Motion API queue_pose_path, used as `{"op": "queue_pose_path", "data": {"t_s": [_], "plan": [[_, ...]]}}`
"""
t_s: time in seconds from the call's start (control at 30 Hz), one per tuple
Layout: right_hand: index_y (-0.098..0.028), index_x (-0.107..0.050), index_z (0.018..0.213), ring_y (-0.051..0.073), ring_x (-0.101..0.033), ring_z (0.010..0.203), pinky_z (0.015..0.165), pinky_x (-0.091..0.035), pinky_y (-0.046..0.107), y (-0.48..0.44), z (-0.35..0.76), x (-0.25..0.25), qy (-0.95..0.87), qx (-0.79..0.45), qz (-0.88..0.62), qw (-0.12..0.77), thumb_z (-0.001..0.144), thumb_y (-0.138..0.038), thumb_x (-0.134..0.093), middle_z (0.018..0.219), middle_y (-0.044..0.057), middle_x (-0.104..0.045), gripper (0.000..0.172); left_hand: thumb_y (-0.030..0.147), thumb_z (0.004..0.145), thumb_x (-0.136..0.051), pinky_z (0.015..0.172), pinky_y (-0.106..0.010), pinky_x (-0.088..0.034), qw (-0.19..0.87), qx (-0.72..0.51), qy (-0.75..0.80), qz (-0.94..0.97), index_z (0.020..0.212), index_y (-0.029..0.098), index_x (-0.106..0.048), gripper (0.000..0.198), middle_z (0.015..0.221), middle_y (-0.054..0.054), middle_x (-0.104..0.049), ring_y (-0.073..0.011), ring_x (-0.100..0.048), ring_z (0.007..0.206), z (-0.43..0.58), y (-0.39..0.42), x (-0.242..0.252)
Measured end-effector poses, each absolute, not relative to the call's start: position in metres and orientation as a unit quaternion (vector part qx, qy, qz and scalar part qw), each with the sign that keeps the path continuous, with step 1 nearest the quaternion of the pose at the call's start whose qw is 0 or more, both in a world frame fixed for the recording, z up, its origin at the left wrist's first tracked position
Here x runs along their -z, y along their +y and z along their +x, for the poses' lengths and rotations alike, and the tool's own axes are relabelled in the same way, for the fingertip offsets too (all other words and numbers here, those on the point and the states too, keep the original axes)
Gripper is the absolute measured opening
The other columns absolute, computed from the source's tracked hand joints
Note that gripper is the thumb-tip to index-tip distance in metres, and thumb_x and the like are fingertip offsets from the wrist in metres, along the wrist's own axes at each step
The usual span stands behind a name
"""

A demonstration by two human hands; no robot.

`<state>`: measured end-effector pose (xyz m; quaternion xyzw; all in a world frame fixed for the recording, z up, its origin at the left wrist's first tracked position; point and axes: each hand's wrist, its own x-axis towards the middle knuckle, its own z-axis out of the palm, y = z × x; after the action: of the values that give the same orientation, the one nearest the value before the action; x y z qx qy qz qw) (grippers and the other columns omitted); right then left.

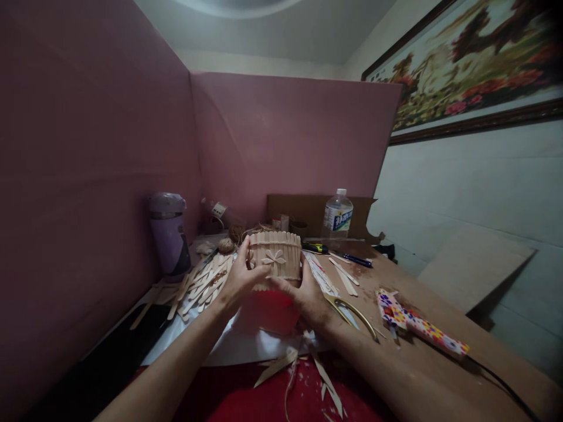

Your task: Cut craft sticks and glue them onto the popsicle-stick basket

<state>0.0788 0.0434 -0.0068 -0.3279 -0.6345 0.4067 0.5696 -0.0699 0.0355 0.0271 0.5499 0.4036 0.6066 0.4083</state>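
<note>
Between my two hands is a round pot made of upright wooden craft sticks [288, 266], with twine round its upper and lower edges and a pale flower of wood pieces on its front. My left hand [246, 269] grips its left side, thumb across the lower front. On the right side, my right hand [303, 284] holds it the same way, with the thumb near the lower edge. The pot is raised over a white sheet [220, 349] and a red patch [275, 310]. Fingers behind the pot are hidden.
Loose craft sticks [206, 281] lie in a heap at left, near a purple flask [169, 234]. To the right are gold-handled scissors [358, 316], a flower-patterned glue gun [417, 325] with a cord, and a pen [358, 260]. A clear bottle [338, 217] stands behind.
</note>
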Motion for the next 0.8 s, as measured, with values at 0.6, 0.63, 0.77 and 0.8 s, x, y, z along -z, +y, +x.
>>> {"op": "queue_pose_path", "data": {"t_s": [0.6,0.63,0.77,0.8], "plan": [[-0.025,-0.035,0.129,0.025,-0.053,0.111,0.095,-0.041,0.042,0.0429,0.0792,0.0081,-0.634,-0.413,-0.329,0.565,0.063,-0.04,-0.073,0.12,0.008,-0.057,0.078,0.018,0.057,-0.062,0.082,-0.034,-0.047,0.388,-0.606,0.418,0.554,0.141,0.014,-0.016,0.096,0.12,-0.014,-0.053,-0.0253,-0.056,0.1,-0.0647,0.0361,-0.0299],[-0.024,-0.034,0.13,0.025,-0.053,0.111,0.095,-0.041,0.042,0.0433,0.0791,0.0085,-0.631,-0.409,-0.334,0.568,0.062,-0.041,-0.074,0.12,0.009,-0.057,0.08,0.018,0.057,-0.062,0.084,-0.035,-0.046,0.39,-0.606,0.416,0.555,0.141,0.014,-0.016,0.096,0.121,-0.014,-0.053,-0.026,-0.055,0.103,-0.0653,0.0361,-0.0295],[-0.024,-0.032,0.131,0.025,-0.055,0.107,0.092,-0.043,0.041,0.0436,0.0784,0.0084,-0.633,-0.403,-0.334,0.571,0.063,-0.041,-0.073,0.123,0.011,-0.055,0.082,0.018,0.058,-0.063,0.094,-0.036,-0.04,0.392,-0.611,0.416,0.547,0.141,0.015,-0.021,0.093,0.134,-0.014,-0.042,-0.0282,-0.045,0.117,-0.0686,0.0371,-0.0264],[-0.024,-0.032,0.131,0.024,-0.056,0.107,0.092,-0.043,0.04,0.0435,0.0783,0.0081,-0.634,-0.405,-0.333,0.569,0.064,-0.041,-0.073,0.124,0.01,-0.054,0.081,0.018,0.058,-0.063,0.096,-0.036,-0.038,0.394,-0.612,0.413,0.547,0.141,0.016,-0.021,0.092,0.136,-0.013,-0.04,-0.0281,-0.044,0.119,-0.0692,0.0373,-0.0257]]}}
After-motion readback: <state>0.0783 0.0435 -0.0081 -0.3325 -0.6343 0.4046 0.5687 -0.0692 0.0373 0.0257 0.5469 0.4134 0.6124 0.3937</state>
